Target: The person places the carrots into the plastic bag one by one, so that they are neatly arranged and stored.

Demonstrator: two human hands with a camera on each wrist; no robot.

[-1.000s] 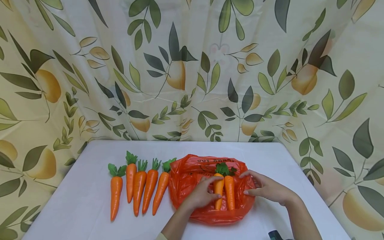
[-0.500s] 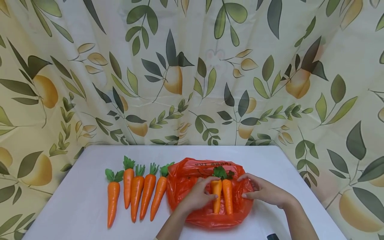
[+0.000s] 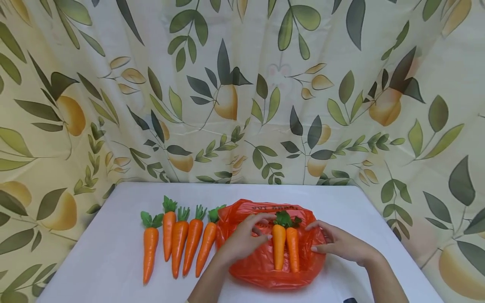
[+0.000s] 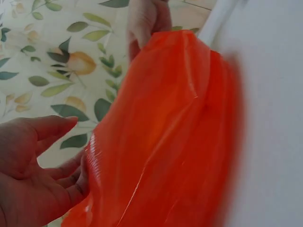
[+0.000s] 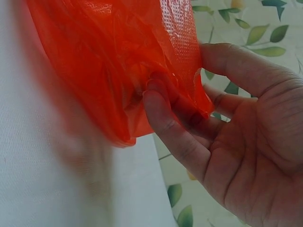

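Two orange carrots with green tops, a left one [image 3: 278, 246] and a right one [image 3: 293, 250], lie side by side on a red plastic bag [image 3: 265, 279] in the head view. Just left of them is my left hand [image 3: 244, 240], over the bag, its fingers and thumb apart with no carrot between them. In the left wrist view that hand [image 4: 42, 175] has its fingers by the bag's edge. My right hand [image 3: 337, 243] holds the bag's right side; the right wrist view shows its fingers [image 5: 168, 127] around the red plastic [image 5: 104, 56].
Several more carrots [image 3: 179, 248] lie in a row left of the bag on the white table [image 3: 91, 261]. A small dark object [image 3: 350, 300] shows at the bottom edge, near the right forearm. Behind the table hangs a leaf-and-fruit patterned curtain [image 3: 242, 139].
My left hand has let go of the left carrot and moved up and left from it. That carrot now lies beside the other one. My right hand stays at the bag's right side.
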